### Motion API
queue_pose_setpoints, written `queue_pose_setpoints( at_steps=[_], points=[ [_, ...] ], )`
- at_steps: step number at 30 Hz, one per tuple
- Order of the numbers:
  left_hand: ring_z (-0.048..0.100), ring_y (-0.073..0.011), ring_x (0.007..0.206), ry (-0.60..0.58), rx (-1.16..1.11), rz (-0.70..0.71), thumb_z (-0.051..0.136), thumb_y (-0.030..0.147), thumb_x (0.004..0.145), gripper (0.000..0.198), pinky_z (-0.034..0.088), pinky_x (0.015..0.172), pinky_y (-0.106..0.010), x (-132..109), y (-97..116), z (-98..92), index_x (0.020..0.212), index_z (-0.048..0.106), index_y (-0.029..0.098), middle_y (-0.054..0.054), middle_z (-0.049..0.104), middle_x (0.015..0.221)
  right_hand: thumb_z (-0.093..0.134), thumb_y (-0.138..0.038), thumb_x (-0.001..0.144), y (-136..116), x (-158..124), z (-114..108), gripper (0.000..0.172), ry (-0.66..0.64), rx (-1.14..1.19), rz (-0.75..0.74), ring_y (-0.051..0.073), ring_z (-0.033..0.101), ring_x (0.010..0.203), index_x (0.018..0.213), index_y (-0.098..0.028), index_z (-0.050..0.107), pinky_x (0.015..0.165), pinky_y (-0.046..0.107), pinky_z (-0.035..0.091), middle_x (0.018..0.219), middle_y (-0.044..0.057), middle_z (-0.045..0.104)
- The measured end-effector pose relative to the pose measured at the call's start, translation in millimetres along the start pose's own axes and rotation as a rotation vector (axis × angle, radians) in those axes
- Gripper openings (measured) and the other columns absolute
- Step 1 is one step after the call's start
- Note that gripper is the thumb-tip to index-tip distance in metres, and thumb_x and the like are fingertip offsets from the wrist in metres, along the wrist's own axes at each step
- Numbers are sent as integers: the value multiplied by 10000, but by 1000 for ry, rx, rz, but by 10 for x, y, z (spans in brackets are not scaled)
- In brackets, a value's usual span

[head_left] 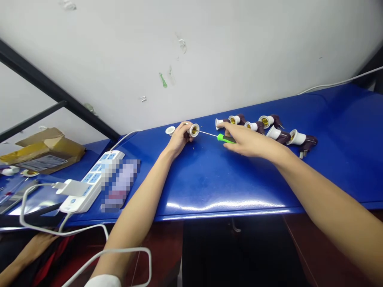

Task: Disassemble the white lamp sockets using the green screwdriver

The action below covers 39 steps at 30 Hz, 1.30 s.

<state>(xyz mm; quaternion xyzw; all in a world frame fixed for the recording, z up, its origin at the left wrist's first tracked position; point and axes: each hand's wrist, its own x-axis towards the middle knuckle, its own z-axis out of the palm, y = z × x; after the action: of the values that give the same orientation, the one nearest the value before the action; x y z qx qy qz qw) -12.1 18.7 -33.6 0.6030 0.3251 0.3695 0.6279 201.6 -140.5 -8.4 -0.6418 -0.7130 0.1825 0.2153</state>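
Note:
My left hand [179, 138] is closed around a white lamp socket [194, 130], whose brass-lined mouth faces right. In my right hand [243, 139] is a screwdriver [225, 138] with a green and black handle. Its thin shaft points left, and the tip reaches into the socket's mouth. Just behind my left hand lies another white round piece [170, 130]. Several white sockets with dark brown plug bases lie around and beyond my right hand, among them one at the right [299, 138] with its metal prongs showing.
On the left of the blue table [215, 187] lies a white power strip [94, 179] with a charger [74, 187] plugged in; its white cable loops near my left forearm. A torn cardboard box [44, 153] stands further left. Another person's arm [30, 253] shows at lower left.

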Motion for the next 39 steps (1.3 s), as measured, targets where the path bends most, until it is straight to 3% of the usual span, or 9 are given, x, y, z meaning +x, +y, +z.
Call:
queue_pose_setpoints(
  at_steps=[2,6,12,17,21,27,33,39],
  points=[
    [502,-97,552,-5,-2,-2,763,343,843,235,385,493,-205,6,-13,-5,800,593,186,8,570,684,629,-251,1027,-8,2,1,644,-8,5,-1,323,722,1177,1634,-125,455,976,396,564,1344,196,733],
    [490,-97,550,9,1,15,750,322,835,216,387,496,-209,15,-19,-18,781,589,187,13,552,670,422,-284,1124,-31,-6,-2,554,-36,21,74,339,755,1124,1650,-111,445,973,431,569,1251,208,772],
    [488,-99,552,18,4,0,755,321,832,210,388,502,-210,17,-5,-27,785,597,190,10,561,671,611,-245,1037,-24,-10,3,645,14,46,-19,335,681,1319,1650,-129,449,1091,435,539,1483,208,678],
    [493,-100,539,19,6,18,755,330,825,230,386,497,-215,41,-30,-55,763,582,191,6,563,662,430,-269,1111,-40,-9,-16,573,-5,40,64,350,727,1226,1655,-89,440,1023,448,562,1329,228,752],
    [493,-102,551,-3,3,25,758,335,832,216,389,496,-210,43,-46,-54,789,605,190,7,563,671,584,-226,1026,-40,-11,-16,619,21,11,18,349,657,1360,1623,-99,481,1088,430,536,1452,225,681],
    [492,-100,542,5,17,26,771,350,822,240,376,499,-216,50,-62,-71,783,593,195,7,569,675,451,-291,1093,-7,-9,4,576,9,-29,68,372,751,1106,1637,-101,460,946,471,584,1274,230,759],
    [488,-98,520,-23,48,30,765,378,813,255,367,499,-226,50,-55,-64,792,588,196,10,569,662,589,-212,996,29,7,20,604,105,-19,0,360,682,1285,1587,-110,525,1049,451,549,1416,222,693],
    [491,-99,525,-21,47,38,760,374,818,247,366,495,-224,49,-65,-71,792,590,197,11,572,665,453,-291,1083,-56,-28,-18,563,97,-26,90,342,733,1082,1625,-140,463,906,436,570,1299,193,756]
  ],
)
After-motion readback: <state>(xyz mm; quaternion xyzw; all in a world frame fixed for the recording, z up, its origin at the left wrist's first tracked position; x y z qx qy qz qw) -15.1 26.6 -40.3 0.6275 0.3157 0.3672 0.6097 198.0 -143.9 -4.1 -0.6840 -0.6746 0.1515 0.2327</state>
